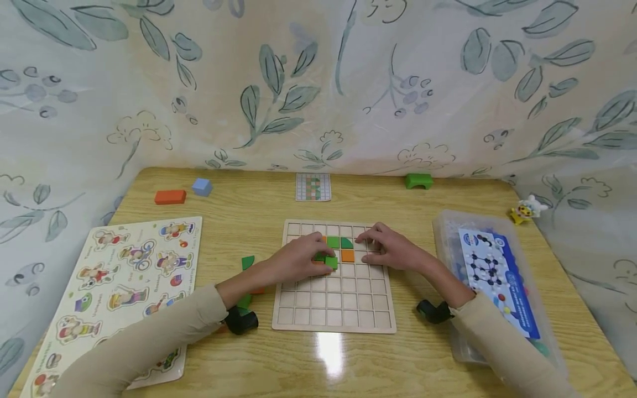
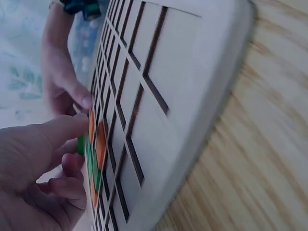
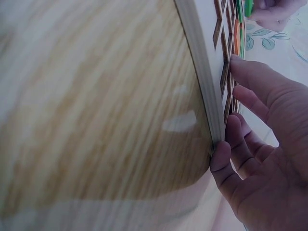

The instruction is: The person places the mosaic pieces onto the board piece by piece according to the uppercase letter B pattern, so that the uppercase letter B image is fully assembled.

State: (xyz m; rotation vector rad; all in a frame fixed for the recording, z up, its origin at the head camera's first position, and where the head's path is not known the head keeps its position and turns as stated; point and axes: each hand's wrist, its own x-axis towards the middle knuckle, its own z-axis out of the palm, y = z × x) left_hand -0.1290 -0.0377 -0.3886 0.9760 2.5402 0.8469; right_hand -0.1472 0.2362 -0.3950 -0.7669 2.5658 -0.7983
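1. The wooden table (image 1: 234, 362) spans the lower frame; the wood below centre gives open room for the wrists
2. A clear plastic box (image 1: 497, 271) at lower right limits sideways room there
3. The grid board (image 1: 333, 301), centre, has raised cell walls that could catch a skewed tile, so square up edges first
4. The right hand (image 1: 395, 249), at the board's upper right, has fingers apart, touching the board and holding no tile; light pressure should stop sliding
5. The left hand (image 1: 298, 257), mid-board, has thumb and fingertips clamped on a green tile (image 1: 331, 262)
6. That tile sits centre frame, just left of an orange tile (image 1: 348, 256); best pressed down level without nudging its neighbour; whether it is seated, I cannot tell
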